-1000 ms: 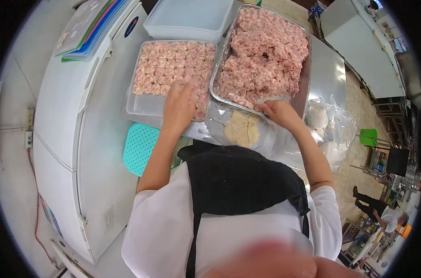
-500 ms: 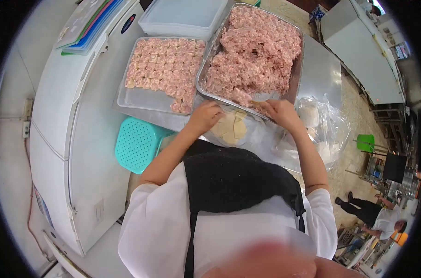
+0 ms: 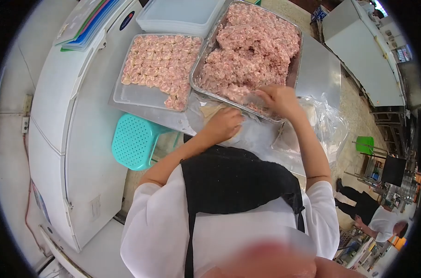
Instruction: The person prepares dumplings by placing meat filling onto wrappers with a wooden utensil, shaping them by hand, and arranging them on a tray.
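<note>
My left hand [image 3: 225, 124] is curled above pale round dough wrappers [image 3: 210, 110] on the metal table, close to the front of my apron. Whatever lies inside its fingers is hidden. My right hand [image 3: 280, 101] reaches over the near right corner of a deep metal pan [image 3: 215, 94] heaped with minced meat [image 3: 259, 41]. Its fingers are pinched together at the edge of the meat, and what they grip is too unclear to name. Left of the pan, a clear plastic tray [image 3: 138, 94] holds rows of small meat-topped dumplings [image 3: 162, 60].
Stacked plastic lids or trays [image 3: 180, 16] stand behind the dumplings. A clear plastic bag [image 3: 328, 125] lies at the right. A turquoise stool [image 3: 135, 141] stands by the white fridge [image 3: 99, 139]. Another person [image 3: 374, 213] is farther off at the right.
My left hand has moved right and down over the wrappers. My right hand has shifted up over the pan; the light brown sliver at its fingers no longer shows.
</note>
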The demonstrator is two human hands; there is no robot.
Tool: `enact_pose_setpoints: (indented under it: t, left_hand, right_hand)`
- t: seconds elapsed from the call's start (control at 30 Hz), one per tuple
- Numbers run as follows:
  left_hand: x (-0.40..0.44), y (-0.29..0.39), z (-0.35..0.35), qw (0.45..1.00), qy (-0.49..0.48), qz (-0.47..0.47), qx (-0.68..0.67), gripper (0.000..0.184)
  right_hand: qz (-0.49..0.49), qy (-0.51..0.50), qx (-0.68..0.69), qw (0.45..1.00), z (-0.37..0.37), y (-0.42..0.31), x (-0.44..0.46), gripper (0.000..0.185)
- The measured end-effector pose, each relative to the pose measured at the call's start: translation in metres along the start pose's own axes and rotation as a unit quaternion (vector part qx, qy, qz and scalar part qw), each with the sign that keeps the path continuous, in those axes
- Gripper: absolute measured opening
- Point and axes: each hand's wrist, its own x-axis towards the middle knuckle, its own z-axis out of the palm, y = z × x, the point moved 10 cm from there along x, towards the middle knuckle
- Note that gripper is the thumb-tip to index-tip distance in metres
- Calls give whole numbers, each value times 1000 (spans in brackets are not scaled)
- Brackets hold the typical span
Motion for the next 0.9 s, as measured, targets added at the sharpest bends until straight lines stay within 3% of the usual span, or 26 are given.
enact_pose_setpoints:
  t: [0.07, 0.13, 0.17, 0.27, 0.33, 0.4, 0.43, 0.47, 0.53, 0.63, 0.7, 0.73, 0.83, 0.9]
  left_hand:
    - [1, -4, 15, 998, -41, -18, 43, 21]
    - [-2, -16, 27, 991, -110, -18, 71, 20]
    - [-3, -16, 23, 994, -98, -5, 51, 20]
    - [-3, -18, 5, 997, -71, 14, -5, 18]
    - [-3, -11, -13, 997, -64, 6, -41, 16]
    - [-4, -22, -25, 988, -32, -44, -144, 18]
    - [-4, -29, -30, 978, -15, -71, -195, 19]
    - [-9, -47, -30, 942, -8, -160, -296, 21]
    - [-22, -68, -28, 816, 1, -327, -477, 25]
    - [-5, -51, -41, 630, 8, -326, -705, 29]
    - [1, -52, -50, 645, -27, -306, -700, 31]
    - [5, -51, -56, 652, -43, -295, -697, 33]
    - [20, -35, -78, 483, -51, -319, -814, 37]
    - [28, -61, -94, 739, -39, -289, -608, 40]
  right_hand:
    - [5, -19, -61, 998, -12, 7, 4, 41]
    - [38, -111, -130, 985, 21, 5, -3, 41]
    - [55, -156, -163, 973, 38, 7, -9, 41]
    - [96, -110, -92, 985, 45, -1, -30, 42]
    - [150, -102, 41, 983, 42, 7, -40, 44]
    - [172, -91, 205, 959, 35, 16, -44, 45]
    - [185, -80, 201, 959, 28, 19, -43, 44]
    - [197, -70, 196, 958, 19, 22, -41, 43]
    - [204, -69, 131, 968, 5, 19, -33, 40]
    - [176, -110, -26, 978, 11, 4, -16, 36]
    - [145, -151, -91, 974, 45, -10, -20, 33]
    - [150, -137, -15, 979, 45, -8, -21, 33]
    - [161, -92, 178, 966, 37, 3, -29, 40]
    - [231, -44, 248, 940, 26, 13, -37, 39]
